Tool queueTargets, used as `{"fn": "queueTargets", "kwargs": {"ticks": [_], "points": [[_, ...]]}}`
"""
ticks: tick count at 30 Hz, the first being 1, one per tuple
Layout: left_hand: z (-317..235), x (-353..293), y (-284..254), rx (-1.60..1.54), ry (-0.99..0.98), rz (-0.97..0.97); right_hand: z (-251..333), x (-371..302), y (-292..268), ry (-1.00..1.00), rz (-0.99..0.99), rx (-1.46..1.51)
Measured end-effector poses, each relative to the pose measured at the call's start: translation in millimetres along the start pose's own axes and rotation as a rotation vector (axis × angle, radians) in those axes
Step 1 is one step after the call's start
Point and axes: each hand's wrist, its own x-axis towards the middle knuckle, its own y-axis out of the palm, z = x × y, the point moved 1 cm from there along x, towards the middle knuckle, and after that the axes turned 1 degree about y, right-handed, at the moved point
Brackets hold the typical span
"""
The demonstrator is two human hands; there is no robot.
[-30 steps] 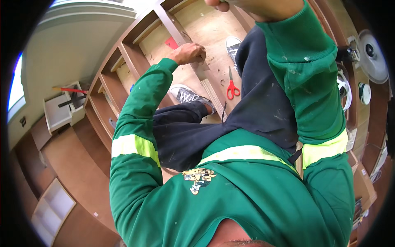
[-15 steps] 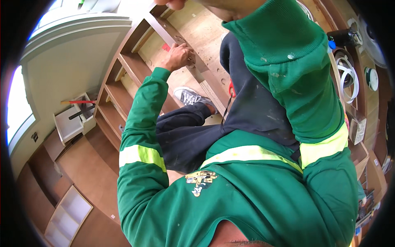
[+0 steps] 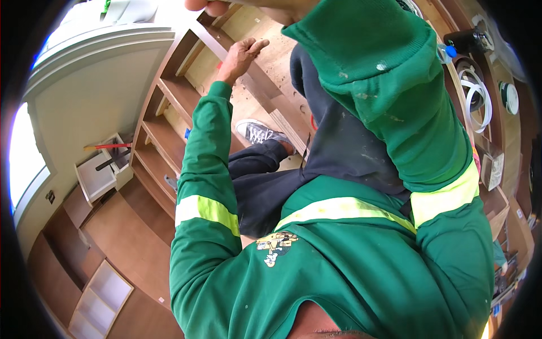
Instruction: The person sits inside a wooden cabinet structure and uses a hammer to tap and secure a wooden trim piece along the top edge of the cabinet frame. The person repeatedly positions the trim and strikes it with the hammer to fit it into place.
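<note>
My left hand (image 3: 241,58) is raised over a long wooden rail (image 3: 265,85) of an open cabinet frame. Its thumb and fingers are stretched out, and I see nothing held in them. Close by its wrist shows a bit of something small and red (image 3: 219,65). At the top edge, my right hand (image 3: 285,8) reaches across toward the left. Two fingertips show above the frame's far end; the other fingers are cut off, so any grip is hidden. Brown shelf-like compartments (image 3: 183,101) run along the frame's left side.
A dark sneaker (image 3: 259,132) stands inside the frame. At left are a small white drawer (image 3: 96,172) with a red-handled tool (image 3: 110,146), and a white divided tray (image 3: 99,299). Rolled white strip (image 3: 480,104), a black cylinder (image 3: 467,40) and a round tin (image 3: 509,97) sit at right.
My left hand has come off the rail, lifting upward in the picture with its fingers extended. My right hand and sleeve have shifted slightly left.
</note>
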Motion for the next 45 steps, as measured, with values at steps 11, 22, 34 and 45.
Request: {"fn": "queueTargets", "kwargs": {"ticks": [11, 22, 34, 45], "points": [[41, -20, -9, 0.648, 0.378, 0.343, -1, 0, 1, 0.004, -0.014, 0.020], [-5, -18, -13, 0.241, 0.008, 0.493, 7, 1, 4, 0.011, -0.025, 0.057], [60, -1, -42, 0.603, 0.285, -0.004, 15, 3, 3, 0.026, -0.035, 0.128], [87, 62, -50, 1.005, -0.011, 0.353, 17, 1, -4, 0.055, -0.057, 0.200]]}}
